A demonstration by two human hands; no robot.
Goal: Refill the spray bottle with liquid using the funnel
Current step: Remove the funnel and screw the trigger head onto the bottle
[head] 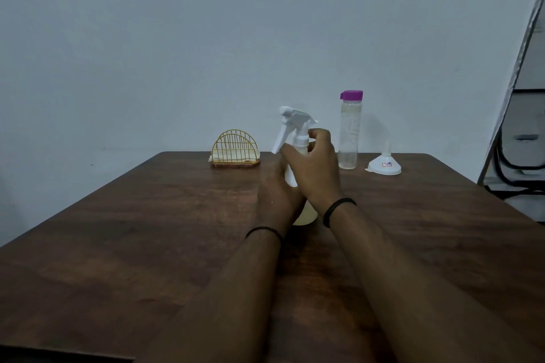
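Note:
A white spray bottle (pixel 295 132) with a trigger head stands on the brown table (pixel 147 230) in the middle. My left hand (pixel 275 197) grips its body low down. My right hand (pixel 314 168) curls round the white collar under the trigger head. Behind and to the right stands a clear bottle with a purple cap (pixel 350 130); how much liquid is inside it I cannot tell. A white funnel (pixel 385 163) lies mouth down on the table right of that bottle.
A yellow wire napkin holder (pixel 235 150) stands at the table's far edge, left of the spray bottle. A plain wall rises behind the table. At the far right leans a slanted frame with black cables (pixel 519 138).

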